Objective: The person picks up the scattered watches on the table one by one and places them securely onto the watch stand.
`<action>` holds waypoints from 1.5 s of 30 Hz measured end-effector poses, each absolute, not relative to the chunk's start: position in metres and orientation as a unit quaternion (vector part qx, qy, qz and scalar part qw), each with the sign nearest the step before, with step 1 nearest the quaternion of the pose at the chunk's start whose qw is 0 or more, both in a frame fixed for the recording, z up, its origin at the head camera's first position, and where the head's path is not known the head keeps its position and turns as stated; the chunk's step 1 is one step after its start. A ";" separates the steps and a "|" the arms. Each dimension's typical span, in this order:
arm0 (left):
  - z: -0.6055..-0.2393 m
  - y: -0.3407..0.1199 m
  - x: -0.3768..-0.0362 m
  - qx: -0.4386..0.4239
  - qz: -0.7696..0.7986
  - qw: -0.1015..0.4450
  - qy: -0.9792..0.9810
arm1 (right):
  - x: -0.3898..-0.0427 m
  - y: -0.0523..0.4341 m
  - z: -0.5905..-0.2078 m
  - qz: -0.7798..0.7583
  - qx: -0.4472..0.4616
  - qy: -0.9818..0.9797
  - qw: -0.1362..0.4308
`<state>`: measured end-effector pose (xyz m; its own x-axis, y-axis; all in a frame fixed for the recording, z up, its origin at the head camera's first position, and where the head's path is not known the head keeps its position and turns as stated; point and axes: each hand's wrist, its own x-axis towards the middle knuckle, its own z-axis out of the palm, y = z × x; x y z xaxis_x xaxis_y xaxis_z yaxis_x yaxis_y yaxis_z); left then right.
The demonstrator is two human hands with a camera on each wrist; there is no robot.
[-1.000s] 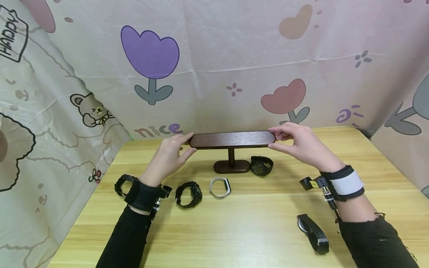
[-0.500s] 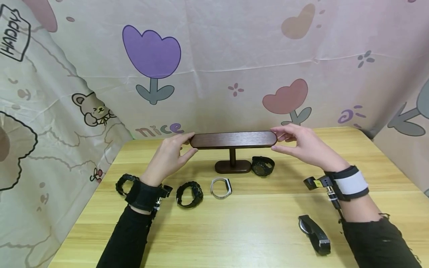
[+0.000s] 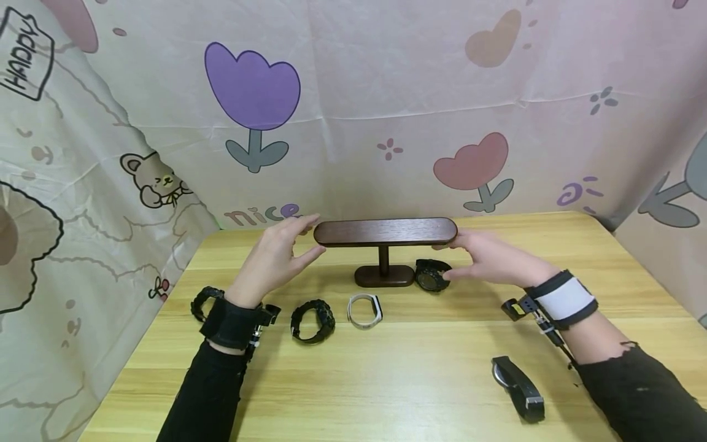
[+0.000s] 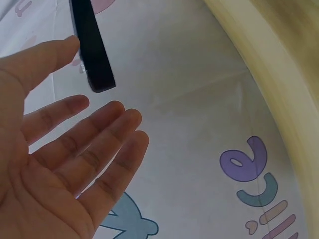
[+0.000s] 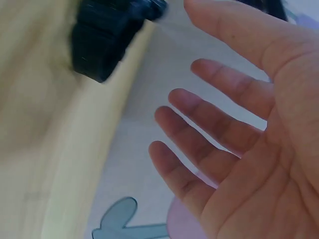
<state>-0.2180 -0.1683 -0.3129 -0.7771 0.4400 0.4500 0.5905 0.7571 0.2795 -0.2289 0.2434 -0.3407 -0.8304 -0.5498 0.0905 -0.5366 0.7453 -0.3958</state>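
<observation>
The stand [image 3: 385, 231] is on the table [image 3: 420, 368], with a watch [image 3: 431, 275] at its right, a wristband [image 3: 377, 309] before and a curtain [image 3: 353, 73] behind it.

Counter [image 3: 420, 368]: one. Dark wooden display stand [image 3: 383, 253]: one, made up of one bar [image 3: 385, 232], one post [image 3: 383, 260] and one base [image 3: 383, 278]. Black watches [image 3: 431, 279] [image 3: 326, 319] [image 3: 196, 305] [image 3: 519, 388]: four, one partly hidden. White band [image 3: 377, 309]: one. Grips: two, one left grip [image 3: 273, 261], one right grip [image 3: 491, 255]. Wrist cuffs [image 3: 233, 324] [image 3: 566, 301]: two. Wrist cameras [image 3: 270, 314] [image 3: 515, 310]: two. Black sleeves [image 3: 205, 399] [image 3: 646, 393]: two. Printed on the backdrop cloth [image 3: 353, 73]: purple tulip [image 3: 251, 92], one; bear [image 3: 160, 182], one; the word "nice" [image 3: 262, 215], once.
</observation>
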 end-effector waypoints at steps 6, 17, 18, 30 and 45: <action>-0.308 -0.169 -0.215 -0.282 -0.197 0.184 -0.921 | -0.228 0.232 -0.353 -0.195 -0.335 0.919 0.073; -0.303 -0.167 -0.207 -0.290 -0.180 0.200 -0.919 | -0.230 0.216 -0.364 -0.178 -0.378 0.906 0.070; -0.302 -0.167 -0.206 -0.290 -0.179 0.200 -0.919 | -0.231 0.216 -0.365 -0.178 -0.380 0.905 0.070; -0.301 -0.166 -0.205 -0.290 -0.164 0.197 -0.922 | -0.237 0.209 -0.371 -0.155 -0.385 0.908 0.061; -0.301 -0.165 -0.204 -0.294 -0.162 0.194 -0.922 | -0.240 0.210 -0.370 -0.165 -0.389 0.905 0.043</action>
